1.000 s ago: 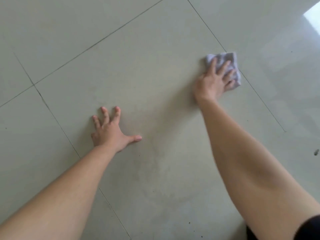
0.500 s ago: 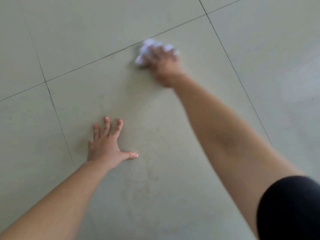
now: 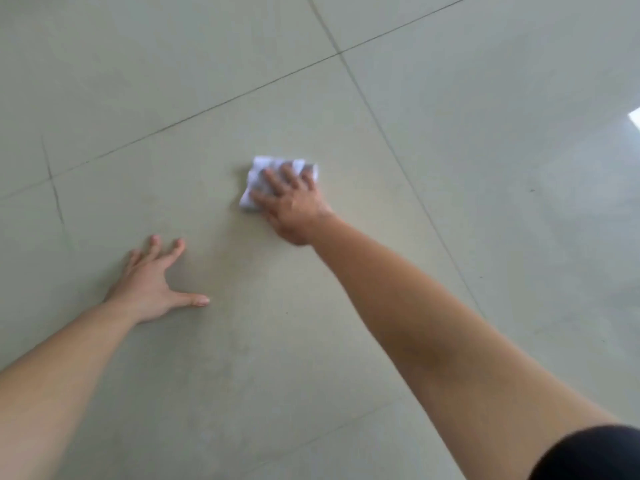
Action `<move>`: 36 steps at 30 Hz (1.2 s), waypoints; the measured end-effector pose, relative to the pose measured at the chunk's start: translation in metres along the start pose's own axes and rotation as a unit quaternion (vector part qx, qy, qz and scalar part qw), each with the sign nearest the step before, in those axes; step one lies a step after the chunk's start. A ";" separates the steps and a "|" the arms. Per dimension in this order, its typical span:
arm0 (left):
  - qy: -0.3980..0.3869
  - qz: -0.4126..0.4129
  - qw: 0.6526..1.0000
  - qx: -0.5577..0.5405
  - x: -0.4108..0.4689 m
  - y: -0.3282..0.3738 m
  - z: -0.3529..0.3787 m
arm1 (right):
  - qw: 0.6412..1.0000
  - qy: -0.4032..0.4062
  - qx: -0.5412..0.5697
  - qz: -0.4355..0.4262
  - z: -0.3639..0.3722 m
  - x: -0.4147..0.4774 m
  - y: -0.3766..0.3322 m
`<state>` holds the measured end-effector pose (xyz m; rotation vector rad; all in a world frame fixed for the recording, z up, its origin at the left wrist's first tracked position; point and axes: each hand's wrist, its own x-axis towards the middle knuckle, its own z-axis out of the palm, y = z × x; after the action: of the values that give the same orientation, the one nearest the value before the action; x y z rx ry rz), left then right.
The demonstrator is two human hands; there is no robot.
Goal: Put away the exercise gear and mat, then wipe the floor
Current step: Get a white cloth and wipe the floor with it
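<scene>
Right hand (image 3: 294, 206) is pressing a small white cloth (image 3: 259, 167) against the floor (image 3: 485, 174). The palm is facing down and the fingers are spreading fairly straight across the top of the cloth. The hand is lying flat over it, released rather than clenched round it. The thumb is lying along the cloth's near-left edge. This hand is showing slight blur, so finer finger detail cannot be told.

The cloth is bunching into folds under the fingers and is showing beyond the fingertips and to the left of the hand. It is lying directly on the large middle tile, inside the corner where two dark grout lines (image 3: 242, 95) are crossing, and is touching neither line.

Left hand (image 3: 149, 285) is resting flat on the same tile, nearer the person and to the left, well apart from the cloth. Its fingers are splaying forward and the thumb is pointing right. It is released and holding nothing.

Both forearms are bare and are reaching forward. A dark sleeve (image 3: 595, 455) is showing on the right arm at the lower right corner.

The floor is pale, glossy tile. A bright patch of light (image 3: 635, 119) is reflecting at the right edge. A few dark specks (image 3: 532, 190) are lying on the tile to the right of the cloth. Faint dull smears are showing on the tile between the two arms.
</scene>
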<state>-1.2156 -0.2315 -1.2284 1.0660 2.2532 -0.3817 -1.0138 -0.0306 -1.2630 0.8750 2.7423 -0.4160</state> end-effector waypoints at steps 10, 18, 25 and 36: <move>0.131 0.125 0.982 -0.050 -0.003 0.214 -0.001 | 0.952 0.009 0.076 0.296 -0.002 -0.149 0.195; 0.032 0.154 0.985 0.072 0.001 0.300 0.031 | 0.862 0.045 0.134 0.486 0.000 -0.124 0.236; 0.023 0.145 0.985 0.089 -0.001 0.302 0.028 | 0.971 0.020 0.045 0.235 -0.016 -0.062 0.168; 0.034 0.139 0.985 0.092 -0.002 0.299 0.026 | 0.914 -0.006 0.120 0.388 0.027 -0.288 0.265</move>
<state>-0.9728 -0.0560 -1.2474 1.4888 2.1176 -0.4474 -0.6242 0.0154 -1.2534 1.8867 2.0956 -0.5768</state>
